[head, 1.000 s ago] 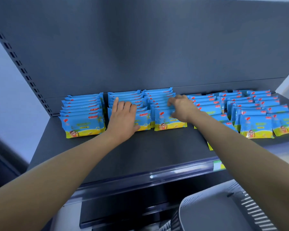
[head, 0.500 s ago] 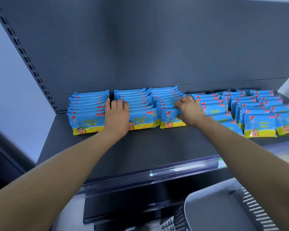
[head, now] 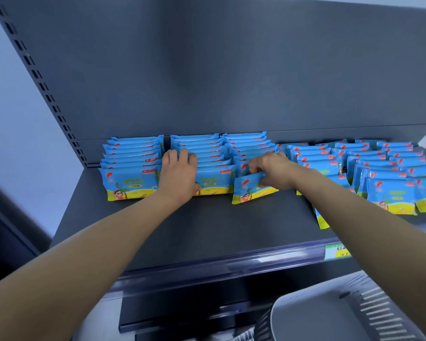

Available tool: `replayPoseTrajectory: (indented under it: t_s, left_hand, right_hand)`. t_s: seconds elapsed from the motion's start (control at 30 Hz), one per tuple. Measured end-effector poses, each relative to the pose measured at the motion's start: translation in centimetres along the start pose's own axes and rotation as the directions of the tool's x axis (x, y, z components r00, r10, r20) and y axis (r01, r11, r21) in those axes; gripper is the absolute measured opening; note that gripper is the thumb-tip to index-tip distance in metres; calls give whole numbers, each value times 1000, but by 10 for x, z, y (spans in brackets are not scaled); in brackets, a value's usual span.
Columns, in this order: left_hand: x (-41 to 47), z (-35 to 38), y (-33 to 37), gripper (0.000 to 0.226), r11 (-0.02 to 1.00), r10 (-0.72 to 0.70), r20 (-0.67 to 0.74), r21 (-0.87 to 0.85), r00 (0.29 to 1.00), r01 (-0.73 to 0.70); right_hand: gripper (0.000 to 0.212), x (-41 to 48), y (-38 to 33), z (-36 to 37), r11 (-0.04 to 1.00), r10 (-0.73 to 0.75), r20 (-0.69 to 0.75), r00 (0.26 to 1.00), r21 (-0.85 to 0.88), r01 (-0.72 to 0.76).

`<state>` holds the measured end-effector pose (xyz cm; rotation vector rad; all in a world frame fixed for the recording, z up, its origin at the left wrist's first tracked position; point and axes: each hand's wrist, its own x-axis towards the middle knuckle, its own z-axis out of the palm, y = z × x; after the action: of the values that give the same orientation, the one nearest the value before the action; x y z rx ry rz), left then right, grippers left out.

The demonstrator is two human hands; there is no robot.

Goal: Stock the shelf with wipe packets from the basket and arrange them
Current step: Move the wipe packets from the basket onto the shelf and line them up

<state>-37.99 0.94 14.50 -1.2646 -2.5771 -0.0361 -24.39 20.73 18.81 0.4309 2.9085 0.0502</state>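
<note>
Grey shelf (head: 207,230) bearing rows of blue wipe packets (head: 133,178); grey basket (head: 317,316) below, lower right. Left grip (head: 180,173), fingers straight, rests on the second row. Right grip (head: 273,172) pinches the third row's tilted front packet (head: 249,190).

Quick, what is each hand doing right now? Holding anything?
Left hand: open, fingers flat on the second row of packets.
Right hand: closed, pinching the tilted front packet.

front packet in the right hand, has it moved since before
Yes, the front packet has tipped and come forward toward the shelf edge.
</note>
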Motion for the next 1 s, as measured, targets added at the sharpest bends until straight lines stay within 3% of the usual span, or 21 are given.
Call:
replayPoseTrajectory:
  t_s: [0.13,0.23,0.4,0.57,0.67,0.77,0.9,1.0]
  left_hand:
    - [-7,-2,-10,85,999,11,-62,-42,998,-14]
    - [-22,-6,-24,70,992,-4,-182,-122,983,-19]
    - [-51,-19,-63,67,943,-244,-257,-288,935,167]
    - [-79,-13,-107,54,901,-397,-286,-303,872,311]
    - [-94,-11,-122,50,881,-424,-204,-316,882,351]
    - [-101,-5,-131,65,893,-393,-60,-261,918,365]
    - [-99,7,-132,98,848,-420,83,-317,904,424]
    - [-92,11,-126,116,725,-471,177,-481,864,493]
  right_hand:
    - [34,6,-17,-10,997,-66,34,997,37,64]
    - [31,13,-44,-24,990,-132,-20,991,43,132]
    - [27,31,-107,-43,970,-236,-108,966,34,241]
    - [25,51,-178,-39,939,-338,-81,938,39,342]
    - [15,65,-212,-28,929,-371,-140,918,-54,367]
    - [19,75,-228,-22,922,-386,-247,889,-124,367]
    - [39,79,-222,-27,932,-362,-280,889,-87,352]
    - [55,76,-205,-32,950,-311,-245,918,-86,299]
